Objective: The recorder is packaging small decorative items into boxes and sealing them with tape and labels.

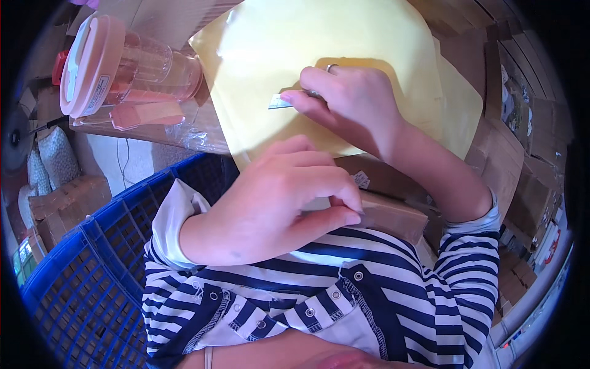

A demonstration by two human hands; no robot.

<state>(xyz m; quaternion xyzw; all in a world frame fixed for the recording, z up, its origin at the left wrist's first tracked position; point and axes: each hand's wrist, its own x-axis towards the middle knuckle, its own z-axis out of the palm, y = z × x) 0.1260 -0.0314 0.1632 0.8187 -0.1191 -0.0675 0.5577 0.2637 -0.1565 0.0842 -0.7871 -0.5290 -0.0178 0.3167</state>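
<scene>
Above the yellow sheets (pixel 319 37), my right hand (pixel 353 101) is closed, with a ring on one finger. Pinched between its thumb and fingers is a small flat white piece with a dark lower edge (pixel 279 102), like a label; its print is too small to make out. My left hand (pixel 264 200) is nearer to me, in front of my chest and by the sheets' near edge. Its fingers are curled, with thumb and forefinger tips close together. Whatever they hold, if anything, is hidden.
A clear pink lidded cup (pixel 141 64) lies at the left, beside a pink tag (pixel 147 115). A blue plastic crate (pixel 92 246) stands at my left. Cardboard boxes (pixel 393 215) are in front of me and along the right. Bagged goods (pixel 58 157) sit far left.
</scene>
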